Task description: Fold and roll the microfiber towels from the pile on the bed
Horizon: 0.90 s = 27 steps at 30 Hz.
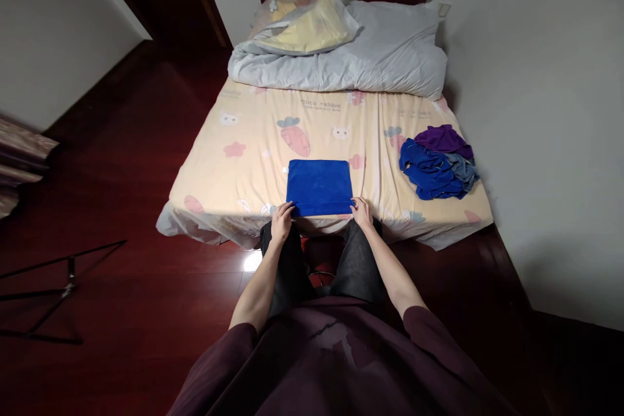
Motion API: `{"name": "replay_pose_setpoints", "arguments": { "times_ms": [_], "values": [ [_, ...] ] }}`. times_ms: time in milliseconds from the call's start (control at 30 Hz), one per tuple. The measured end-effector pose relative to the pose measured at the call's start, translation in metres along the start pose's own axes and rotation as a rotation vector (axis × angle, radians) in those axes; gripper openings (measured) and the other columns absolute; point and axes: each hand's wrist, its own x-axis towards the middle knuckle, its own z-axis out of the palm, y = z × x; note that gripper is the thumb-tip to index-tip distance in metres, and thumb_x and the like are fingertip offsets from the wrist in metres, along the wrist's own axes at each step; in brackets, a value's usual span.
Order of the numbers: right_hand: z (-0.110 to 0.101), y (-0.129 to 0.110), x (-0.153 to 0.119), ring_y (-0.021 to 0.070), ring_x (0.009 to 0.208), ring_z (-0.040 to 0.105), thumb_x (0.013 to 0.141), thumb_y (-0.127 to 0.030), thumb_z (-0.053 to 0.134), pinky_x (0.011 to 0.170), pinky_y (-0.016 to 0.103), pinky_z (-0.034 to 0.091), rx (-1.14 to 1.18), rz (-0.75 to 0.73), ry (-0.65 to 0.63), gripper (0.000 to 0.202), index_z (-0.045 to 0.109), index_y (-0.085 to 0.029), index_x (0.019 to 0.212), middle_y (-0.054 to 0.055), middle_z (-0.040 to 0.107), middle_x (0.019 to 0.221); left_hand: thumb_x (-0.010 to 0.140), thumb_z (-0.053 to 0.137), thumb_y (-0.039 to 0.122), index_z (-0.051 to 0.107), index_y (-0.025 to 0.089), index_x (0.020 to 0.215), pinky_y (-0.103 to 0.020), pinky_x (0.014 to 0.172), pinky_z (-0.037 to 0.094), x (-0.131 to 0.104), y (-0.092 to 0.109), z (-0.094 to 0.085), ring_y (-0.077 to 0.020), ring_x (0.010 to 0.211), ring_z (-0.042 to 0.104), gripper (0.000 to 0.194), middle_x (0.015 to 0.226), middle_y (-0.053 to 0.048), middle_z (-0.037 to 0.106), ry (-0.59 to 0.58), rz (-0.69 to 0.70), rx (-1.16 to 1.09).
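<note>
A blue cloth (319, 181) lies flat as a rectangle on the bed near its front edge, with a narrow strip along the near side folded over. My left hand (281, 221) pinches its near left corner. At the near right corner my right hand (361, 212) grips the cloth between thumb and fingers. Off to the right on the sheet sits a crumpled pile of cloths: a blue cloth (429, 172), a purple cloth (443, 140) and a grey-blue cloth (464, 171).
The bed (234, 175) has a peach sheet printed with carrots and rabbits. A rolled grey-white quilt (390, 45) and a yellow pillow (312, 26) lie at its head. A wall stands close on the right. A black tripod leg (39, 331) rests on the floor at left.
</note>
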Motion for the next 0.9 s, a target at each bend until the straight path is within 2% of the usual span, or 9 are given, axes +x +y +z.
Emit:
{"name": "replay_pose_setpoints", "arguments": {
  "times_ms": [100,200,333,433,567,700,900],
  "values": [
    [-0.0008,0.0014,-0.0028,0.0248,0.119,0.068,0.093,-0.009,0.052,0.113,0.039,0.053,-0.084,-0.116,-0.003,0.037,0.079,-0.02,0.115,0.012,0.067,0.136,0.1,0.045,0.012,0.074,0.022,0.127,-0.052,0.127,0.042,0.001,-0.0012,0.0031,-0.026,0.142,0.06,0.041,0.145,-0.011,0.069,-0.055,0.004,-0.009],
    [-0.0007,0.0022,-0.003,0.0261,0.126,0.063,0.093,-0.005,0.048,0.118,0.04,0.05,-0.142,-0.187,-0.052,0.039,0.083,-0.019,0.105,0.013,0.069,0.132,0.101,0.049,0.019,0.074,0.02,0.129,-0.053,0.127,0.042,0.0018,-0.0024,0.0063,-0.0284,0.143,0.06,0.037,0.146,-0.013,0.069,-0.05,-0.009,0.017],
    [0.0017,0.0023,-0.0021,0.0249,0.122,0.065,0.091,0.001,0.046,0.115,0.039,0.052,-0.163,-0.197,-0.104,0.045,0.083,-0.018,0.108,0.012,0.073,0.125,0.101,0.058,0.034,0.072,0.019,0.133,-0.058,0.126,0.04,0.0006,-0.0015,0.0064,-0.0333,0.147,0.057,0.037,0.149,-0.014,0.066,-0.047,0.007,0.05],
    [0.004,0.0015,-0.0028,0.0253,0.125,0.065,0.092,-0.002,0.051,0.117,0.04,0.051,-0.18,-0.176,-0.098,0.041,0.083,-0.019,0.111,0.012,0.074,0.127,0.096,0.067,0.038,0.07,0.021,0.138,-0.059,0.127,0.039,-0.0005,-0.0015,0.0046,-0.0347,0.15,0.053,0.045,0.153,-0.014,0.063,-0.073,0.013,0.052],
    [0.0049,0.0014,-0.0055,0.0279,0.133,0.061,0.097,-0.018,0.063,0.121,0.043,0.048,-0.197,-0.172,-0.114,0.029,0.08,-0.019,0.121,0.012,0.071,0.137,0.086,0.067,0.021,0.067,0.022,0.142,-0.061,0.126,0.038,0.0,-0.0032,0.0043,-0.0355,0.151,0.051,0.056,0.158,-0.012,0.059,-0.1,0.001,0.05],
    [0.0039,0.003,-0.0074,0.0314,0.141,0.055,0.089,-0.031,0.081,0.124,0.047,0.045,-0.204,-0.196,-0.144,0.044,0.076,-0.021,0.131,0.012,0.065,0.147,0.077,0.055,0.006,0.069,0.023,0.141,-0.06,0.126,0.039,0.0012,-0.0041,0.0063,-0.0331,0.15,0.053,0.067,0.156,-0.01,0.062,-0.078,-0.031,0.026],
    [0.0029,0.0029,-0.0054,0.0323,0.141,0.054,0.085,-0.021,0.08,0.123,0.049,0.045,-0.22,-0.196,-0.177,0.051,0.074,-0.02,0.136,0.013,0.065,0.148,0.079,0.049,0.003,0.071,0.022,0.136,-0.059,0.126,0.042,0.0026,-0.0052,0.0064,-0.0299,0.148,0.055,0.064,0.153,-0.01,0.064,-0.06,-0.051,0.012]
  ]
}}
